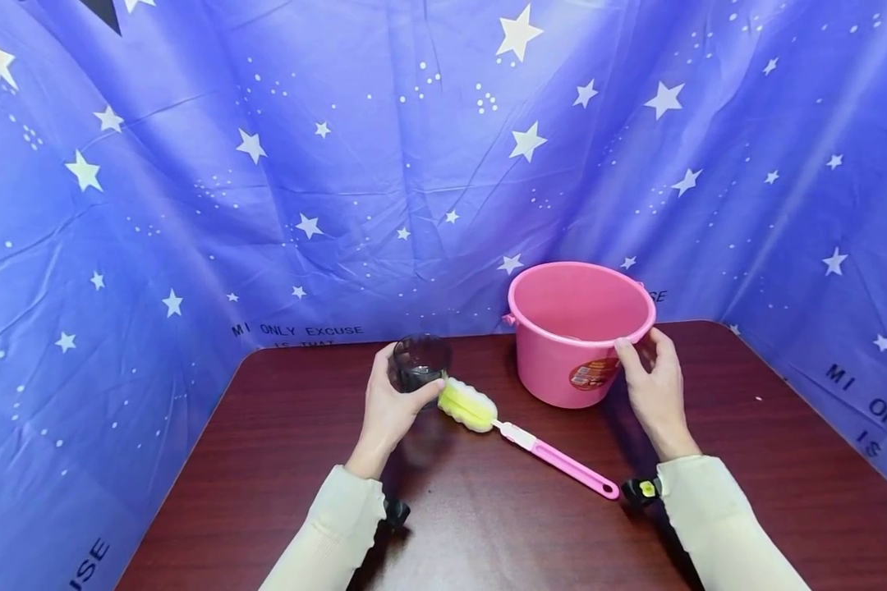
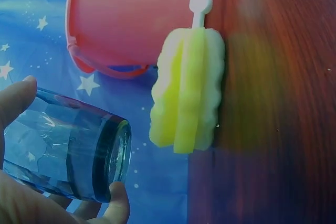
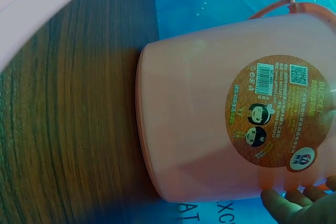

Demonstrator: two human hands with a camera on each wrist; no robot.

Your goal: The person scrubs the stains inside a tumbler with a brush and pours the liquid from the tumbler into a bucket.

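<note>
My left hand grips a dark see-through glass cup, which looks upright, its mouth facing up. In the left wrist view the thumb and fingers curve round the glass cup. Just beside that thumb lies a bottle brush with a yellow and white sponge head and a pink handle. My right hand holds the right side of a pink bucket, thumb in front near the rim, fingers farther round. The right wrist view shows the fingertips against the bucket's wall beside its round label.
All of it stands on a dark red-brown wooden table. Close behind the bucket and round the sides hangs a blue cloth with white stars. The brush lies slantwise between my two hands, its handle end near my right wrist strap.
</note>
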